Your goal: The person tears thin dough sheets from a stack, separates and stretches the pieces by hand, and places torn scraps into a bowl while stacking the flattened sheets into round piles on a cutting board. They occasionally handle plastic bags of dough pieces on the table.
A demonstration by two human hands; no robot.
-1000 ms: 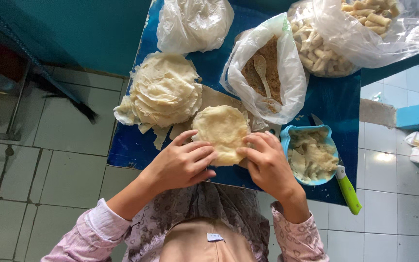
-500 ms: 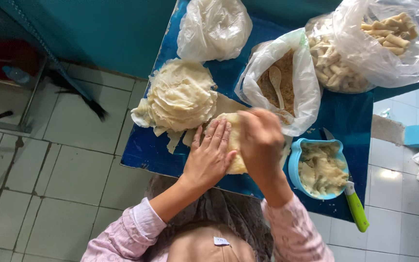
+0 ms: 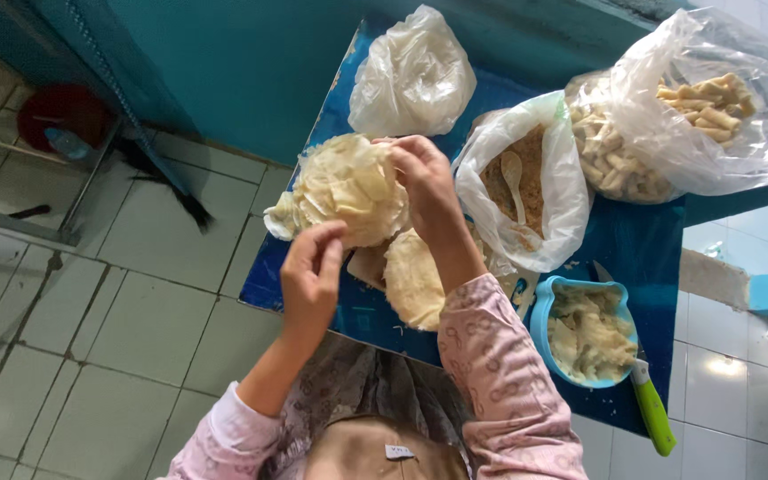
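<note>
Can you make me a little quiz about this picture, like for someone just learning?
1. True or false: both hands touch the stack of thin wrappers.
2. What lies in the bag of brown crumbs? A spoon, B fork, C cup.
3. What colour is the handle of the knife beside the blue bowl?

Key: 1 true, the left hand and right hand both pinch it; 2 A; 3 green.

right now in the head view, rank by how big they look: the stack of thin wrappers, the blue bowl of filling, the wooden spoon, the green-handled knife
1. stack of thin wrappers
2. blue bowl, somewhat smaller across
3. green-handled knife, long but narrow, its blade partly hidden by the bowl
4. wooden spoon, partly buried in crumbs, so its full length is unsure
</note>
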